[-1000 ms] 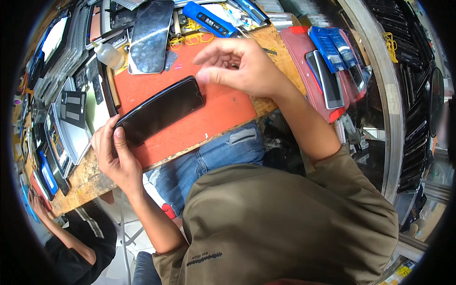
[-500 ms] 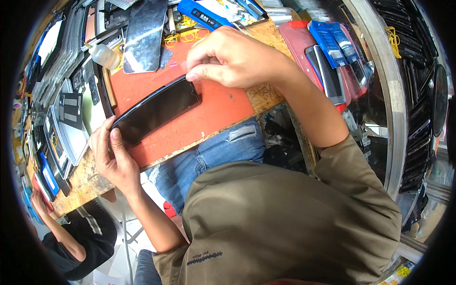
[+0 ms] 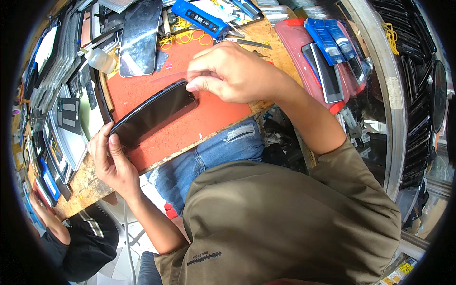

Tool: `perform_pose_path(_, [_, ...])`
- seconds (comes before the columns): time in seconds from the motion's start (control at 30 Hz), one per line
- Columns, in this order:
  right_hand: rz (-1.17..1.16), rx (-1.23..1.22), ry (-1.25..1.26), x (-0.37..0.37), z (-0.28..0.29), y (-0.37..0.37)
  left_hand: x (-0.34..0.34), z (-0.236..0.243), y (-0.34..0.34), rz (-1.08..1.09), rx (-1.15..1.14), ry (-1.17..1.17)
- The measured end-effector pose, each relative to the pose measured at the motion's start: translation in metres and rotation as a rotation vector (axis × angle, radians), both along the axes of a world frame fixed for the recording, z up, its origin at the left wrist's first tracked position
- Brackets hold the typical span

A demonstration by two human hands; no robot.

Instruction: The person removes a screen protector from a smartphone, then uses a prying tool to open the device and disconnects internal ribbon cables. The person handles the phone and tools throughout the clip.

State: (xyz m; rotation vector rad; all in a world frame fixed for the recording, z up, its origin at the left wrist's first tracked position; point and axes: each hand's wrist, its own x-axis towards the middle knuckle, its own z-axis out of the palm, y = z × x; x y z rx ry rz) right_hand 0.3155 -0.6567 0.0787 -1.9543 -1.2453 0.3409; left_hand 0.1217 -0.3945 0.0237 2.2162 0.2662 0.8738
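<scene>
Messy wooden bench (image 3: 90,185), red mat (image 3: 190,128) on top. My right hand (image 3: 237,73) pinches clear film (image 3: 175,76) above phone (image 3: 154,114). My left hand (image 3: 111,161) grips phone's near end. Phone on mat: thin, smooth, slippery, breakable; best held by edges. Blue packets (image 3: 332,40) far right of phone.

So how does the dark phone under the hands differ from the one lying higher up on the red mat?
The dark phone is held at both ends, left hand and right hand; the upper phone lies untouched. The held one looks plain black and lies aslant; the upper one shows grey glare and stands nearly upright in the picture. Both rest on the red mat.
</scene>
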Motion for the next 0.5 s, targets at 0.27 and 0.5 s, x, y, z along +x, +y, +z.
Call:
perform_pose_path(0.27, [0.149,-0.176,-0.125,0.014,0.018,0.0,-0.003,0.0,0.001,0.018,-0.025,0.062])
perform_pose_path(0.5, [0.198,-0.23,-0.157,0.017,0.033,0.006,0.001,0.006,-0.005,0.0,0.068,-0.002])
